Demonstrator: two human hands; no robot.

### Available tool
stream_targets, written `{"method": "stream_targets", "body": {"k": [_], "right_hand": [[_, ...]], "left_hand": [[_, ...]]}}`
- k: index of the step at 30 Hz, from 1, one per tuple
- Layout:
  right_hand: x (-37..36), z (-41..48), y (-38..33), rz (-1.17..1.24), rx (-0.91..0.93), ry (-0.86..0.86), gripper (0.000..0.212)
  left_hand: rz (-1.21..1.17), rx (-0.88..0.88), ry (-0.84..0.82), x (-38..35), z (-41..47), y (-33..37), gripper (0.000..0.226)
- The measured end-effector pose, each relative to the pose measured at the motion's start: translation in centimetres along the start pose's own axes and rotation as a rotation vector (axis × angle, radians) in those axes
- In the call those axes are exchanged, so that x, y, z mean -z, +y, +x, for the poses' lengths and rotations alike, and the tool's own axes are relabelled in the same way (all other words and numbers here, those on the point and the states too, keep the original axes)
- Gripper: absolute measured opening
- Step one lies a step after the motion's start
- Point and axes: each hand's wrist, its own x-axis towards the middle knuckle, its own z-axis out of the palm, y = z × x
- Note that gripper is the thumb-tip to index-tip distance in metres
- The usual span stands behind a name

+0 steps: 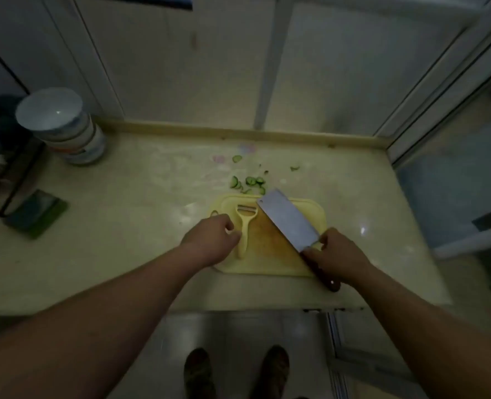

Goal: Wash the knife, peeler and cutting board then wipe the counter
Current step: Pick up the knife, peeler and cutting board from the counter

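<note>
Cutting board (270,254): pale yellow, flat on the surface (123,254), near its front edge, with a brownish stain at the centre.
Peeler (244,226): cream-coloured, lying on the left part of the board, blade end away from the person.
Knife (288,220): broad cleaver, blade slanting across the right part of the board, dark handle reaching past the board's near right corner.
Left hand (214,240): curled at the board's left edge, fingertips touching the peeler's handle; a full grasp cannot be told.
Right hand (340,254): closed around the knife where the blade meets the handle.
Vegetable scraps (248,182): green slices scattered on the surface just behind the board.
Stacked bowls (63,125): white, at the far left corner.
Green-edged pad (35,213): lying well to the left of the board.
</note>
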Motion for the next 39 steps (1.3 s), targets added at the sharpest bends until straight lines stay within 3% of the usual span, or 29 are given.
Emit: {"method": "stream_targets", "body": {"k": [3,10,13,17,24,27,29,35,39], "right_hand": [[-2.7,0.5,0.7,-0.064,-0.057,-0.024,0.047],[-4.1,2.6,1.4,0.025,-0.010,0.037,0.017],[-3.2,3.3,3.0,-0.005,0.009,0.108,0.023],[-2.2,4.1,2.6,-0.053,-0.067,0.072,0.035],[-1.7,6.2,2.2,0.000,-0.165,0.003,0.048],[-1.5,6.6,2.3,0.045,-0.191,0.022,0.058],[-1.2,6.7,2.4,0.092,-0.197,0.011,0.063],[-1.2,5.6,2.7,0.167,-0.179,0.004,0.057],[-1.6,4.5,2.4,0.228,-0.095,0.143,0.042]], "left_hand": [[0.023,0.055,-0.040,-2.4,0.9,0.6,0.055],[0.135,0.116,-0.019,-5.3,3.5,2.1,0.034],[0.081,0.195,0.030,-4.4,3.7,2.5,0.032],[0.177,0.323,0.193,-3.1,3.3,2.5,0.041],[-0.091,0.561,0.258,-3.2,4.3,1.8,0.058],[-0.188,0.704,0.230,-2.7,4.9,1.2,0.075],[-0.218,0.763,0.192,-2.4,5.1,0.4,0.074],[-0.402,0.680,0.230,-1.9,3.7,0.1,0.058],[-0.387,0.614,0.298,-1.4,2.1,-0.1,0.049]]}}
